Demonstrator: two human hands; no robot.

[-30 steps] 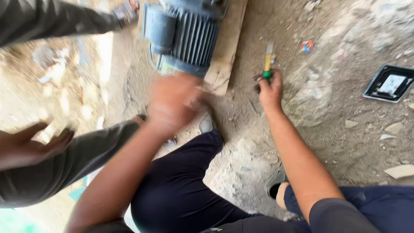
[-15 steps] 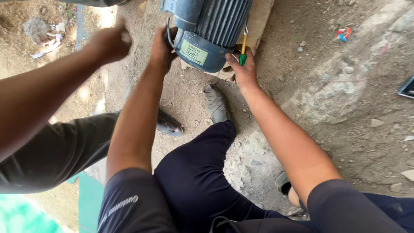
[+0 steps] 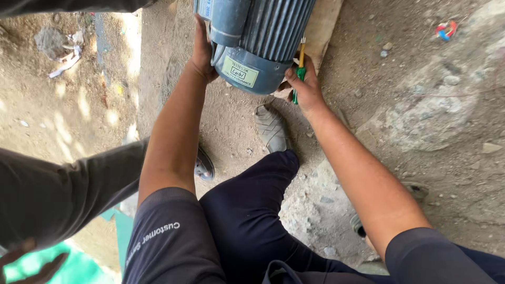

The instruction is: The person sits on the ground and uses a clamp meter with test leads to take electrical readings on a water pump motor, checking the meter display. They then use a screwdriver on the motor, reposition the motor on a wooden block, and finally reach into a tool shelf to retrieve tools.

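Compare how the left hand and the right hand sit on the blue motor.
The left hand lies flat against the side of the blue motor and is otherwise empty; the right hand presses the opposite lower edge while gripping a green-handled screwdriver. The left hand reaches higher up the casing than the right hand. Both are bare and touch the motor.

A person seen from above, with 2 bare forearms, a left hand and a right hand. Both upper arms wear short dark navy sleeves; the left sleeve carries small white lettering. Dark navy trousers cover the legs. 1 foot wears a grey, dusty strapped sandal.
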